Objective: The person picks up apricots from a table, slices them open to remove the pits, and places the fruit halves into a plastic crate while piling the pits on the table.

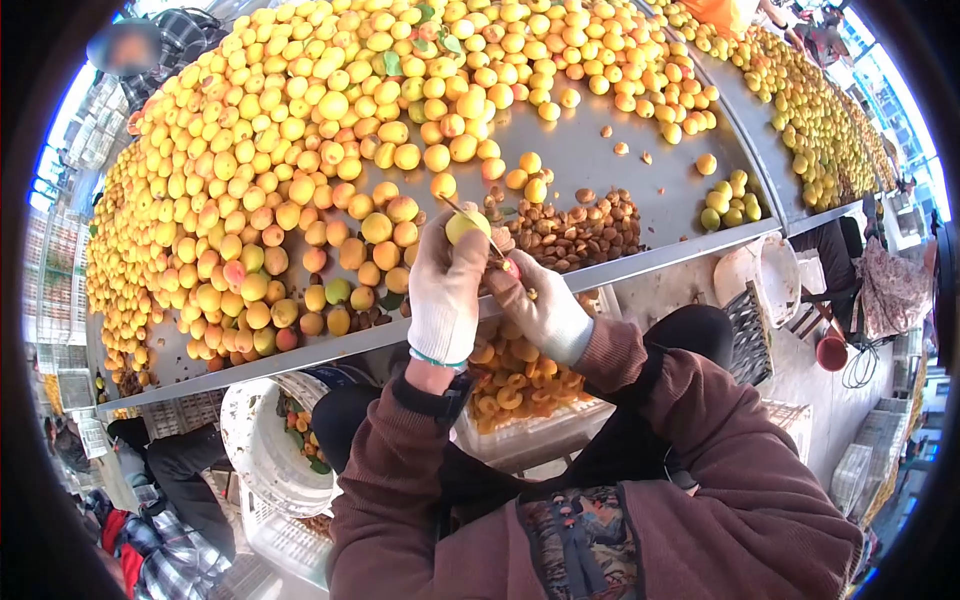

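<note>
My left hand [445,285], in a pale, stained glove, is wrapped round a yellow-green apricot [467,227] above the table's front edge. My right hand [540,305], also gloved, is closed round the red handle [512,268] of a thin tool whose tip reaches to the apricot. Brown pits [580,232] lie in a heap on the metal table [640,265] just behind my hands. Whole apricots [260,180] are spread over the table to the left and back. Below my hands, a white crate [520,445] holds opened orange apricot pieces [515,385].
A white bucket [240,440] with a few fruits and leaves stands at the lower left. Greenish fruits [735,200] form a small group at the table's right. Another bucket [775,270] and a red cup [831,352] are at the right. Other people sit at the left edge.
</note>
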The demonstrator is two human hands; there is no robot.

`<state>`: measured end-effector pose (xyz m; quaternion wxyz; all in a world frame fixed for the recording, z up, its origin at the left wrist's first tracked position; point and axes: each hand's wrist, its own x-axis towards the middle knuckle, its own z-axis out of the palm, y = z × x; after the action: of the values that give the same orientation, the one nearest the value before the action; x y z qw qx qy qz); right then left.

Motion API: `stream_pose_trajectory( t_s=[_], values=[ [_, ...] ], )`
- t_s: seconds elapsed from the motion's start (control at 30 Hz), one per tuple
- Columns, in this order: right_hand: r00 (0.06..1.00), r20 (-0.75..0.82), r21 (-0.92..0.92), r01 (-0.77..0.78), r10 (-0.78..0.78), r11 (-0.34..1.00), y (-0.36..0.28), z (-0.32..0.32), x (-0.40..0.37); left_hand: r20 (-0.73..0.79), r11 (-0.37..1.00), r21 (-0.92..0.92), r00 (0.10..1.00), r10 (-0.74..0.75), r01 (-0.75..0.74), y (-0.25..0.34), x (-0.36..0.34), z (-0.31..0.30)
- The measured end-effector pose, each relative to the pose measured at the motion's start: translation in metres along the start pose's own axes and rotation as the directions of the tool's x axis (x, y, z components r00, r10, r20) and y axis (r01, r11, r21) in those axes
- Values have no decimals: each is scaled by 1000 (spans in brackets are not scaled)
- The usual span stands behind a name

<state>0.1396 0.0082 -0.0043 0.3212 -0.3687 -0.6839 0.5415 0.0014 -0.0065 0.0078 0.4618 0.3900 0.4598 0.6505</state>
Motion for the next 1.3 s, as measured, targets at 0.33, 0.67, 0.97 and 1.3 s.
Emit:
stream_pose_trajectory(
  t_s=[0.33,0.67,0.97,1.3],
  values=[
    [997,-58,-124,-53,46,991,3,0,1,31,906,-93,911,-412,413,-12,1,-11],
    [996,-77,-136,28,-39,990,5,2,0,-16,981,-111,986,-164,162,0,-1,-2],
    [995,-78,-407,24,-61,913,12,3,2,95,862,-369,937,-336,347,4,-9,1],
    [998,-10,-570,44,-61,821,13,0,9,42,765,637,995,91,-97,-11,-13,-9]
  ],
)
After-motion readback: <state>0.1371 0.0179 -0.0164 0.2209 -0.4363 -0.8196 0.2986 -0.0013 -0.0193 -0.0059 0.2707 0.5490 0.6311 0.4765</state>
